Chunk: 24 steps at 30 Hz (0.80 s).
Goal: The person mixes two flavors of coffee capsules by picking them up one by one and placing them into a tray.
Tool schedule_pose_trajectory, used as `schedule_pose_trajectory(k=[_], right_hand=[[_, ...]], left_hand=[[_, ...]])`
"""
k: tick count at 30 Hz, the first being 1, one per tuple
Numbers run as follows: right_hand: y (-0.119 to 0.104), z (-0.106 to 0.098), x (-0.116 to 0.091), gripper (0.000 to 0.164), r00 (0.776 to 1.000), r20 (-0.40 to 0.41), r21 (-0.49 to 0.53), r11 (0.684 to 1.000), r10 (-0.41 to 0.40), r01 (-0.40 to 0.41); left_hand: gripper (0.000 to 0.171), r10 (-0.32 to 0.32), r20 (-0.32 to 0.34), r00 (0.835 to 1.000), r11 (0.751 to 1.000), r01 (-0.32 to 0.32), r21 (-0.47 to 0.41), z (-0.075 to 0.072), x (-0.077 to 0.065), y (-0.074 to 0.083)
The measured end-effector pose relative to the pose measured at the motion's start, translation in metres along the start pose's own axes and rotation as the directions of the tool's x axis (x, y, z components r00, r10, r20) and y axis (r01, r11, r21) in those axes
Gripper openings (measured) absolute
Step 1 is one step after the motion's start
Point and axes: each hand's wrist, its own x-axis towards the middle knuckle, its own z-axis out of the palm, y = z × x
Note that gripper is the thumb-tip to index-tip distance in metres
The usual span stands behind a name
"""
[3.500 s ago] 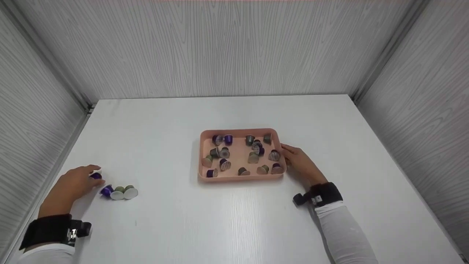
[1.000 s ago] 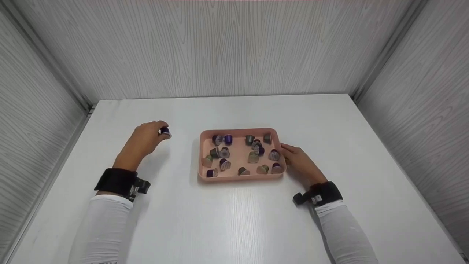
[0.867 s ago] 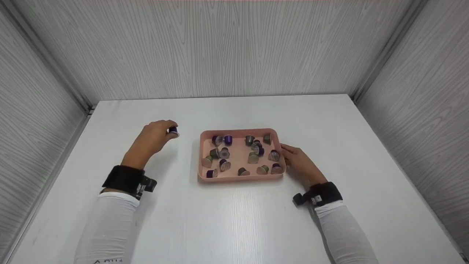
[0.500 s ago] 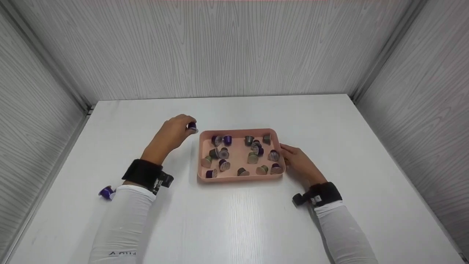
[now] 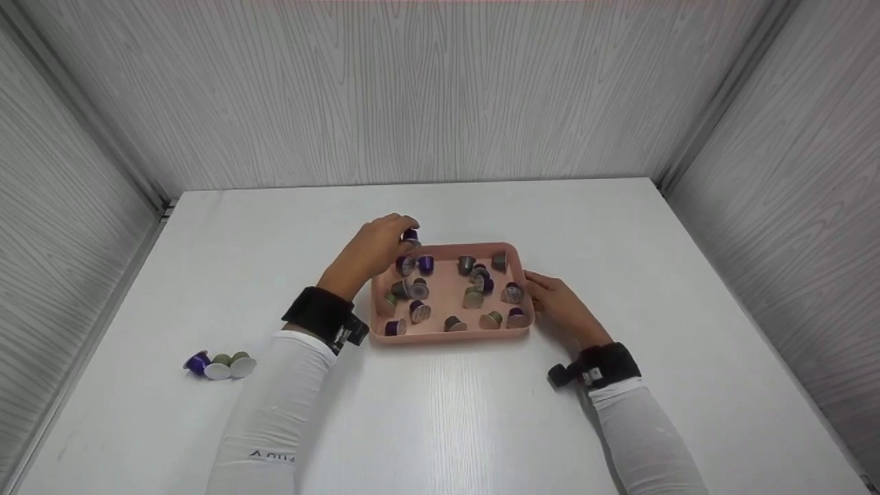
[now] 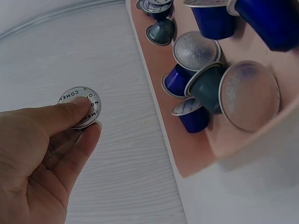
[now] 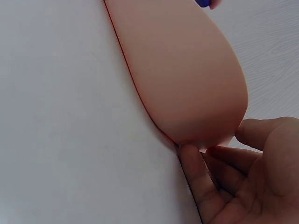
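Note:
My left hand (image 5: 375, 247) pinches a purple coffee capsule (image 5: 410, 236) between thumb and fingers, over the back left corner of the pink tray (image 5: 450, 337). In the left wrist view the capsule's printed foil lid (image 6: 95, 110) faces the camera, with the thumb lying across it. The tray holds several purple, dark green and light green capsules, scattered and mostly on their sides. At the tray's right end my right hand (image 5: 562, 306) grips the wall; the right wrist view shows the thumb (image 7: 252, 132) at the rim and fingers (image 7: 192, 163) low at the corner.
On the table (image 5: 440, 426) at the left lie a purple capsule (image 5: 196, 363) and two light green capsules (image 5: 240, 365) in a cluster. Grey wood-grain panels (image 5: 426, 96) enclose the table at the back and both sides.
My left hand has picked up the purple capsule from the cluster at left and carried it right to the tray's back left corner. The right hand has stayed at the tray.

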Motion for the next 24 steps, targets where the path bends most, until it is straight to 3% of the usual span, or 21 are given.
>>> schedule_pose_trajectory(k=[8, 13, 20, 24], right_hand=[[0.0, -0.001, 0.0, 0.053, 1.0, -0.004, 0.006, 1.0, -0.02, 0.02], [0.0, -0.001, 0.0, 0.054, 1.0, 0.0, 0.013, 1.0, -0.003, 0.003], [0.0, 0.0, 0.0, 0.055, 1.0, -0.005, -0.002, 1.0, 0.002, -0.002], [0.001, 0.0, 0.0, 0.056, 1.0, -0.004, -0.001, 1.0, 0.0, 0.0]], left_hand=[[0.037, 0.01, 0.051, 0.999, 1.0, -0.009, -0.015, 0.017, 0.014, 0.012], [0.029, 0.024, 0.103, 0.994, 0.999, -0.026, 0.02, 0.03, 0.022, 0.017], [0.018, -0.085, 0.177, 0.981, 0.996, 0.081, 0.029, 0.047, 0.029, 0.023], [0.019, -0.04, 0.188, 0.981, 0.998, 0.031, 0.049, 0.053, 0.033, 0.025]])
